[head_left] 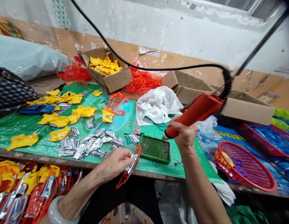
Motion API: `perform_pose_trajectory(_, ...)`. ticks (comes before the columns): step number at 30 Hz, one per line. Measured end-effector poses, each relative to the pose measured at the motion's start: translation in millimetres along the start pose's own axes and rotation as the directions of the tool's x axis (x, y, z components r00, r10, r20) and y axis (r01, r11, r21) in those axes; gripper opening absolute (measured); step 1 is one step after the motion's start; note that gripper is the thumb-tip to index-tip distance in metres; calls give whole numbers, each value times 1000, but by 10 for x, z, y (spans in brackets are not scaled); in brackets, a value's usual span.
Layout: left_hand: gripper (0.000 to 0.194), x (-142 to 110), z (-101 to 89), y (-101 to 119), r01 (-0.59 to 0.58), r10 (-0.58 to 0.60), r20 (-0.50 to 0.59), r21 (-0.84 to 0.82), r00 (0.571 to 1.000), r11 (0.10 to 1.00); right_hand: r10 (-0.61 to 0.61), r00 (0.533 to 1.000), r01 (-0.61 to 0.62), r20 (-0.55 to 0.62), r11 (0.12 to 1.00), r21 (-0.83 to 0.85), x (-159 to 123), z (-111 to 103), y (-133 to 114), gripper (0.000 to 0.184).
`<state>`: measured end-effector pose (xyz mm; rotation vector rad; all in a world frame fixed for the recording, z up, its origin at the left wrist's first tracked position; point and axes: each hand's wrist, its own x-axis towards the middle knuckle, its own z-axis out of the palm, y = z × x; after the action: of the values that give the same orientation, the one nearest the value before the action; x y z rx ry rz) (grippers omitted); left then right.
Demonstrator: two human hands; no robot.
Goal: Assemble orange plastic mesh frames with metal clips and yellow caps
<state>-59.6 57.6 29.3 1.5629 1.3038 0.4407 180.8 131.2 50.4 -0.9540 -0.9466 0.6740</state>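
Note:
My left hand is closed on an orange plastic frame with a shiny metal plate lying along it, at the table's front edge. My right hand grips a red electric screwdriver, its tip pointing down and left over a green screw tray. Small dark screws fill the tray's holes and heap at its right end. Left of the tray lies a loose pile of silver metal plates. Yellow plastic parts are scattered beyond and beside that pile.
A cardboard box of yellow parts stands at the back, beside tangled orange frames. A white cloth lies mid-table. A red basket is at right. The screwdriver's black cable hangs across the view. Finished-looking pieces fill the lower left.

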Motion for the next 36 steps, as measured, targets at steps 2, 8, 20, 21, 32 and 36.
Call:
perform_pose_trajectory(2,25,-22,4,8,-13,13,2,-6,1000,1000,3,999,-6,43,998,61,-73,37,-165,12)
perform_pose_trajectory(8,28,-64,5,36,-74,73,-47,-23,996,997,30,955,-105,297,965,241,-536,239,-645,32)
perform_pose_trajectory(20,21,-36,47,-34,-53,50,-36,-102,998,993,124,882,-264,455,929,260,-1030,546,-694,42)
perform_pose_trajectory(21,20,-30,50,-43,-53,49,-37,-105,998,993,124,881,-266,457,928,261,-1035,551,-688,42)
perform_pose_trajectory(32,20,-15,75,-83,-67,64,-26,-136,998,988,119,879,-252,461,938,238,-1050,576,-644,39)
perform_pose_trajectory(36,18,-4,92,-115,-69,68,-15,-157,998,985,146,881,-265,450,940,214,-1058,597,-657,42)
